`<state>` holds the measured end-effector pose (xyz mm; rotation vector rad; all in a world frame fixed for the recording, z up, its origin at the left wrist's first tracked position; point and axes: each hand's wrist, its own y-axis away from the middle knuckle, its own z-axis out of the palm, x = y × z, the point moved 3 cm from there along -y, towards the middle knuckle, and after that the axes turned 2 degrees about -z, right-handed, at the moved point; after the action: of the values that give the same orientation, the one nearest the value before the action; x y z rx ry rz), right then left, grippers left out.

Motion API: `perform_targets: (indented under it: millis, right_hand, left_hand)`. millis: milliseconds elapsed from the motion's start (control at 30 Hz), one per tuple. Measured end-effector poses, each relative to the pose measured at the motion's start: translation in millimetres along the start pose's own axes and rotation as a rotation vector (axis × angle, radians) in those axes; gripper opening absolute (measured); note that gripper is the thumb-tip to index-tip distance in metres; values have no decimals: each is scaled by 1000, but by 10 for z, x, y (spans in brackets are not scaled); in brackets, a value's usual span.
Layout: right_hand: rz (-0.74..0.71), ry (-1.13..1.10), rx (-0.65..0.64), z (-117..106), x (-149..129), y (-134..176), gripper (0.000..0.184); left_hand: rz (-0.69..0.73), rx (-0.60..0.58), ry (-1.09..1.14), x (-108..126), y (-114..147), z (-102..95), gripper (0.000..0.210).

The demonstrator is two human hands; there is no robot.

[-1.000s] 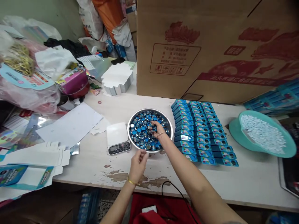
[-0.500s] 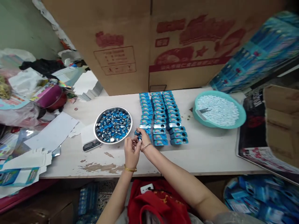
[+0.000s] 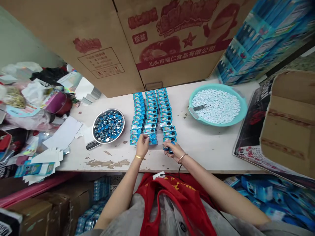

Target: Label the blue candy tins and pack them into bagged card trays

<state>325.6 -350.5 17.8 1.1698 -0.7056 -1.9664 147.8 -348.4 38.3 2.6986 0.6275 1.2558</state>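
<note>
Three rows of small blue boxes [image 3: 151, 111] with round holes stand on the white table. At the front end of the middle row, my left hand [image 3: 142, 146] is over a box, fingertips pinched together; whatever they hold is hidden. My right hand [image 3: 175, 150] is curled around several small round blue-and-silver caps [image 3: 166, 148], close to the front of the right row. Some boxes near my left hand show blue discs in their holes, while boxes farther back show dark holes. To the left, a metal pan [image 3: 93, 131] contains many similar caps.
A turquoise basin [image 3: 216, 123] of small white pieces, with a scoop in it, stands right. Behind the rows rises a large cardboard carton [image 3: 172, 73]. Stacked blue packs [image 3: 242, 52] and an open carton [image 3: 287, 124] are right; bags and papers [image 3: 62, 132] crowd the left.
My hands, close together over the caps before, have come apart. The left is now at the middle row's front, the right beside the right row with caps in it. The camera view has shifted.
</note>
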Motion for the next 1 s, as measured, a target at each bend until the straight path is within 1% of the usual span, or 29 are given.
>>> perform_targets:
  millis: [33,100,167,267,333,433,533,633,700,767,833,867,933,1000]
  right_hand:
    - [-9,33,-9,7,2,-15,32]
    - [-40,130,-9,49,5,-76,34]
    - [-84,266,-7,104,8,-160,33]
    - [-151,461,-23,171,10,-288,30]
    - [-183,547,-35,195,5,-361,27]
    - [-210,632,-46,212,-13,-453,24]
    - [-242,664,-57,222,-41,-527,22]
    - [-268,705,-51,220,-76,-577,21]
    - [-284,746,-39,217,-106,-599,20]
    - [-305,777,-41,220,-141,-620,17]
    - [-325,791,-45,231,-178,-646,15]
    - [-336,794,-47,240,-197,-659,16]
    - [-354,782,-40,257,-236,-685,20]
    - [-320,720,-34,265,-264,-707,25]
  left_hand:
    - [-13,3,-50,-27,-129,18,4]
    - [-22,-12,-131,-45,-378,63,8]
    - [-30,-55,-231,-32,-603,114,5]
    - [-53,-149,-386,-6,-858,191,9]
    - [-75,-221,-474,-4,-958,240,9]
    - [-110,-309,-585,-20,-1031,301,11]
    - [-137,-350,-666,-30,-1079,325,19]
    - [-142,-377,-705,-14,-1099,291,22]
    - [-85,-377,-615,32,-1055,240,20]
    - [40,-394,-374,115,-943,197,18]
    - [186,-476,-101,210,-783,186,21]
    - [235,-526,-1,248,-707,194,21]
    - [270,-576,98,289,-616,225,12]
    - [220,-522,136,275,-641,259,6]
